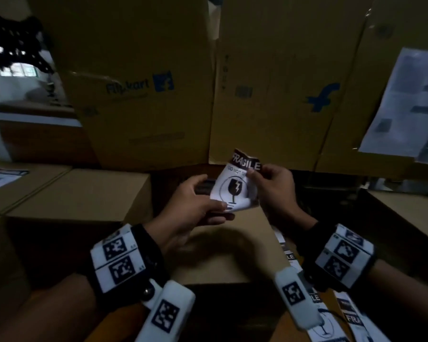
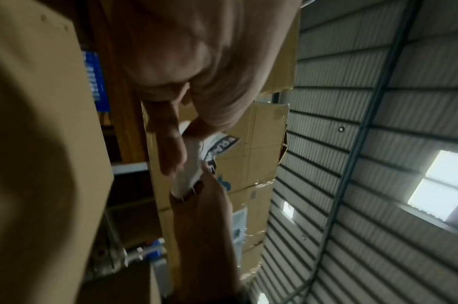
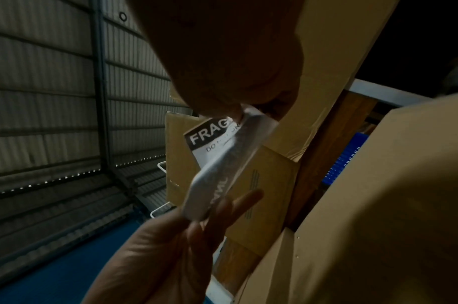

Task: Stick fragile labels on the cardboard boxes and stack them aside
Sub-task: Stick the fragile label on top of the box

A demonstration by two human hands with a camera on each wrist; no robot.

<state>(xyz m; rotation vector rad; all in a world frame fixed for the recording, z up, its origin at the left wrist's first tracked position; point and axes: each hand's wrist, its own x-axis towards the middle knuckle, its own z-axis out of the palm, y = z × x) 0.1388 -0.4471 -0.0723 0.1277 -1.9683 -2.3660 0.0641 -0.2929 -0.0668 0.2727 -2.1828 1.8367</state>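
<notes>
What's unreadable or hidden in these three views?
- Fragile label: its second line of print is covered by the right hand in the head view.
- Label's lower edge: hidden under the left hand; whether backing is peeled cannot be told.
- Spare labels: cut off by the bottom edge and the wristbands.
- Paper sheet on the stacked box: blurred, unreadable.
- Left wrist view: label text blurred, partly behind fingers.
</notes>
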